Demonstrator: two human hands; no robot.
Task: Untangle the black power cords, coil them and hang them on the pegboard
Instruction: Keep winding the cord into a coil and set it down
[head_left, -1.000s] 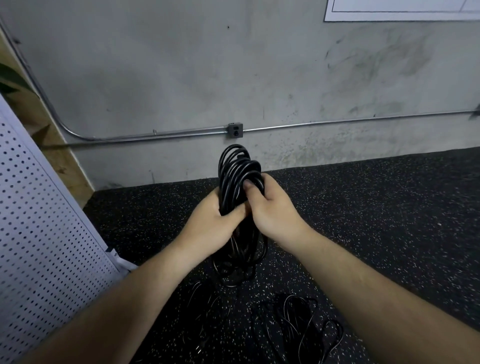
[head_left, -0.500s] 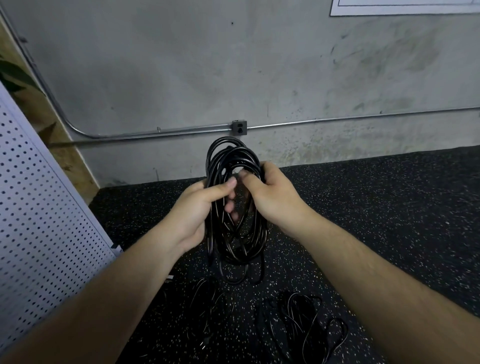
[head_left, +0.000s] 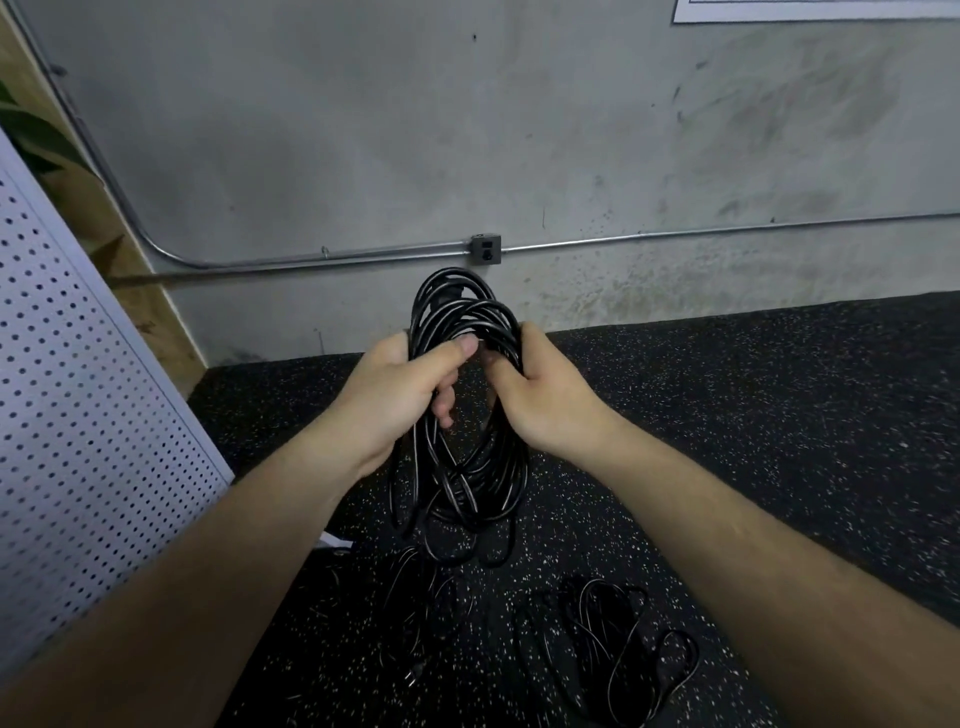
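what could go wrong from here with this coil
1. The left hand and right hand grip the coiled cord only near its top. The lower loops hang uneven and could slip out and splay.
2. Loose cords lie on the floor just below the hanging loops. The coil might snag on them, or the person could trip when stepping toward the pegboard.

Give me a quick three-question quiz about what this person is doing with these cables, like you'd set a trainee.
1. Which hand grips the coiled cord? A) left only B) right only C) both
2. True or false: more black cords lie on the floor.
3. Fill in: the pegboard stands to the person's ____.
Key: 1 C, the left hand and right hand both hold it. 2 True. 3 left.
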